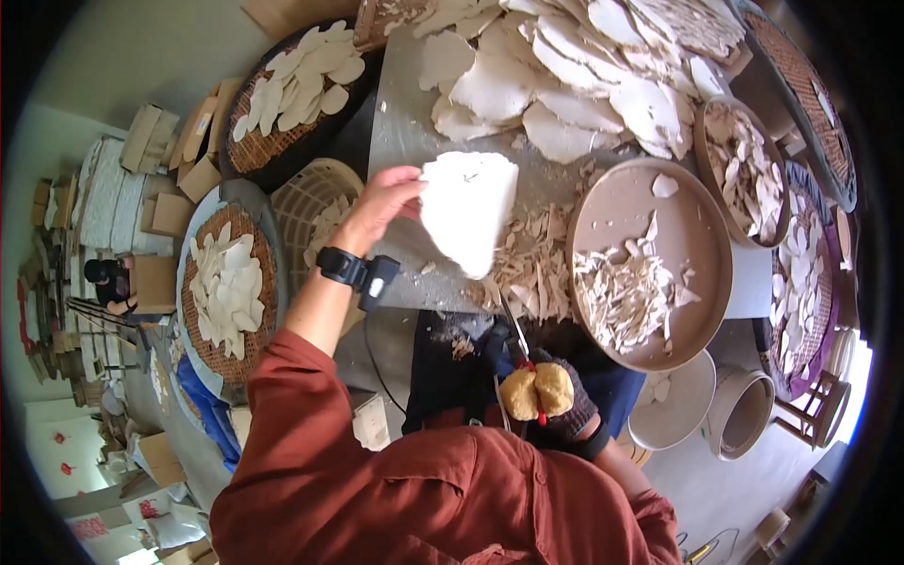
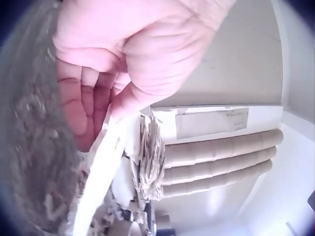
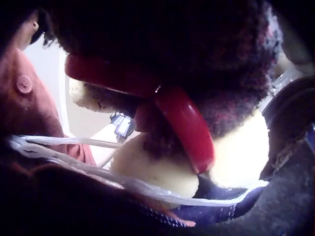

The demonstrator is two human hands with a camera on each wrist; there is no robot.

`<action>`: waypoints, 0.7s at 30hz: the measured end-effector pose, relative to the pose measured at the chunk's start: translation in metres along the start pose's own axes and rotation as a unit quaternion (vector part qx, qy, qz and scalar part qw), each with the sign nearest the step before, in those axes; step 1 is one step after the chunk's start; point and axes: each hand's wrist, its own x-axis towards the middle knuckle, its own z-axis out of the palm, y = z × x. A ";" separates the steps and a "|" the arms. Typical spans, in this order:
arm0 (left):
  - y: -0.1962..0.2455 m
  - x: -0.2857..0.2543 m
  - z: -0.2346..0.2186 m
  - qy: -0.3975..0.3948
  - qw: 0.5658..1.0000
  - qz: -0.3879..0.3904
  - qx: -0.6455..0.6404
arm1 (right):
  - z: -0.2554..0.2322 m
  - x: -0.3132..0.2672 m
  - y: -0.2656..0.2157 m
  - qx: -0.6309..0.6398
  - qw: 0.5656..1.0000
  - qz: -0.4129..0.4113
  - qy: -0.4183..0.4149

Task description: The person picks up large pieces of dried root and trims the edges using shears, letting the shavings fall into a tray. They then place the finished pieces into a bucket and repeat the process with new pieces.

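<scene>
From my end, the pale slab (image 1: 469,212) sits pinched in the left hand (image 1: 381,207) over the metal table (image 1: 400,104); the gloved right hand (image 1: 574,400) grips red-handled scissors (image 1: 517,331). The round tray (image 1: 699,231) holds slivers (image 1: 621,299), the plastic basket (image 1: 306,193) pale pieces (image 1: 325,231).

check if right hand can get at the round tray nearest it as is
Probably yes: nothing visible blocks the right hand from that round tray, though the hand grips a red-handled tool.
</scene>
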 end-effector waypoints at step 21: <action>-0.032 -0.012 0.063 0.101 0.834 0.223 0.495 | 0.010 -0.008 0.003 0.066 0.996 0.016 0.064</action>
